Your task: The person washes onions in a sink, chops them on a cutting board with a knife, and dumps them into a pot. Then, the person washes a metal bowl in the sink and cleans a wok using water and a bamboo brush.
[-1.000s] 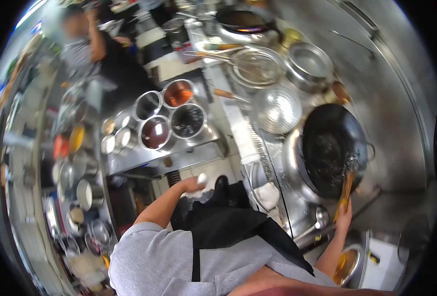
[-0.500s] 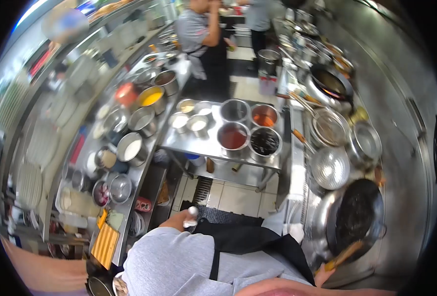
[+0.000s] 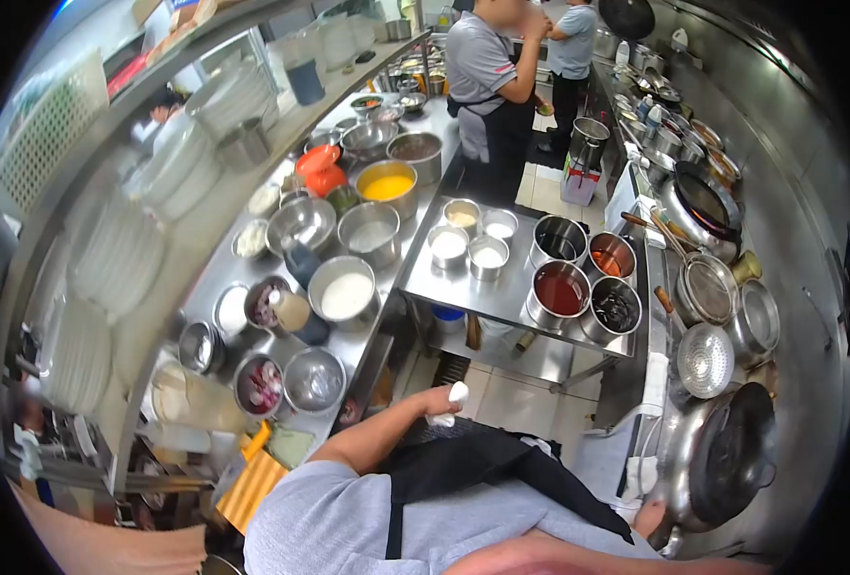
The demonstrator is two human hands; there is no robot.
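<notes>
In front of my body, my left hand (image 3: 431, 403) is closed round a crumpled white cloth (image 3: 458, 393), whose ends stick out on both sides. Low on the right, my right hand (image 3: 649, 518) shows only in part beside the large steel wok station (image 3: 672, 458). Its fingers are too hidden to read, and I cannot tell whether it holds anything. A blackened wok (image 3: 732, 450) with a ring handle sits tilted on that station, just beyond this hand. Above it rests a perforated steel skimmer (image 3: 705, 360).
A steel table (image 3: 463, 295) ahead bears several pots of sauces and white contents. Along the left, a counter (image 3: 209, 278) holds bowls, a yellow-filled pot (image 3: 386, 187) and a striped wooden board (image 3: 252, 484). Stacked plates (image 3: 118, 254) stand farther left. Two people stand beyond the table.
My view has swung, so the counters and table sit farther right in it. A wooden tool seen by my right hand earlier is no longer visible. My left hand still holds the cloth.
</notes>
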